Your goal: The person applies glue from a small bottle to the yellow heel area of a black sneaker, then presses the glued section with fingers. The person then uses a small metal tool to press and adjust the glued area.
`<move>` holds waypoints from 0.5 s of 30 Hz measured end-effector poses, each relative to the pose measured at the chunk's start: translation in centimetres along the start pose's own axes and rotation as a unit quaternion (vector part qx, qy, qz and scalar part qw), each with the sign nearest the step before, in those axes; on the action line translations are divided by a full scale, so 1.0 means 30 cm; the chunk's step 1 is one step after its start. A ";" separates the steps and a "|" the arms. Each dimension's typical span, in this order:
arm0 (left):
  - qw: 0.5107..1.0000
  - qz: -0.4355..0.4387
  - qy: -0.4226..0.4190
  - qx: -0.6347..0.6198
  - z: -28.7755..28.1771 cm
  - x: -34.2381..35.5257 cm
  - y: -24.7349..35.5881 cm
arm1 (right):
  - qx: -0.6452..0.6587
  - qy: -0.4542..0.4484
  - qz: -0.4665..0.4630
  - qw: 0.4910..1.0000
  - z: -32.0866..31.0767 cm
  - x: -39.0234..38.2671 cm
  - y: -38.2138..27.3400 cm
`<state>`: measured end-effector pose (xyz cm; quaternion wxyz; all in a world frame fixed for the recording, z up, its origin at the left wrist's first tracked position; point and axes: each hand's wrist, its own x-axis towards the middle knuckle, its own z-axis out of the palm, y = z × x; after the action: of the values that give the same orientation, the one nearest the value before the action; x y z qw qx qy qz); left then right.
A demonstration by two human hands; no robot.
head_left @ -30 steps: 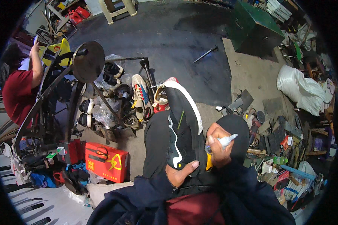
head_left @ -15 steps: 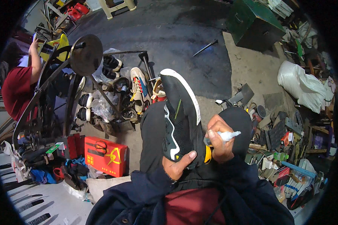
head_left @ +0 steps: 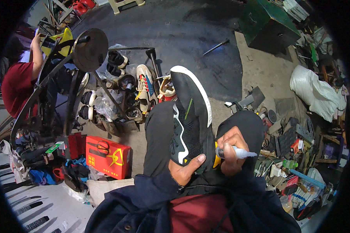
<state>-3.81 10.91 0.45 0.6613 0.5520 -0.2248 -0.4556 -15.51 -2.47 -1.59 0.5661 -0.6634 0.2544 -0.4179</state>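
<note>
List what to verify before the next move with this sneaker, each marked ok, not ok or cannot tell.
1. Black sneaker steadied: ok, the left hand grips its near end.
2. White squeeze bottle secure: ok, held in the right hand.
3. Bottle's tip aimed at the sneaker: not ok, it points away, to the right.
4. Bottle's fill level: cannot tell, fingers cover much of it.
5. Yellow piece beside the sneaker attached to it: cannot tell.
6. Scissors away from both hands: ok, they lie on the red box.
</note>
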 end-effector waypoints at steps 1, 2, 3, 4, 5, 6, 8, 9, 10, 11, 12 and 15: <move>1.000 0.006 -0.001 0.007 -0.003 0.001 -0.002 | 0.009 0.007 0.013 1.000 0.001 -0.011 -0.008; 1.000 -0.007 -0.010 0.010 -0.009 0.004 -0.003 | 0.023 0.014 0.022 0.999 0.002 -0.019 -0.012; 1.000 -0.007 -0.018 0.023 -0.015 0.008 -0.005 | 0.027 0.010 0.019 0.999 0.002 -0.022 -0.010; 0.999 0.000 -0.023 0.046 -0.019 0.011 -0.006 | 0.035 0.006 0.011 0.999 0.001 -0.026 -0.007; 0.999 -0.016 -0.029 0.035 -0.021 0.011 -0.006 | 0.041 0.006 0.005 0.999 -0.003 -0.031 -0.003; 0.999 -0.026 -0.032 0.035 -0.021 0.011 -0.006 | 0.055 0.006 -0.001 0.998 -0.004 -0.035 0.005; 0.999 -0.032 -0.031 0.030 -0.017 0.011 -0.006 | 0.077 0.018 -0.024 0.997 0.001 -0.039 0.031; 0.999 -0.030 -0.027 0.024 -0.014 0.012 -0.007 | 0.076 0.009 -0.024 0.997 0.001 -0.039 0.044; 0.999 -0.019 -0.022 0.027 -0.011 0.010 -0.008 | 0.072 0.003 -0.032 0.997 0.001 -0.039 0.055; 0.999 -0.031 -0.020 0.009 -0.010 0.013 -0.009 | 0.074 0.002 -0.043 0.996 0.002 -0.035 0.065; 0.999 -0.031 -0.017 0.001 -0.009 0.018 -0.010 | 0.059 -0.002 -0.030 0.998 0.003 -0.030 0.071; 0.999 -0.015 -0.024 0.032 -0.017 0.042 -0.013 | 0.037 -0.002 0.002 0.999 0.010 -0.011 0.065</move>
<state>-2.93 10.13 -0.32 0.6310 0.5645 -0.2470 -0.4713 -15.16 -2.49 -3.55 0.5919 -0.6421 0.2389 -0.4246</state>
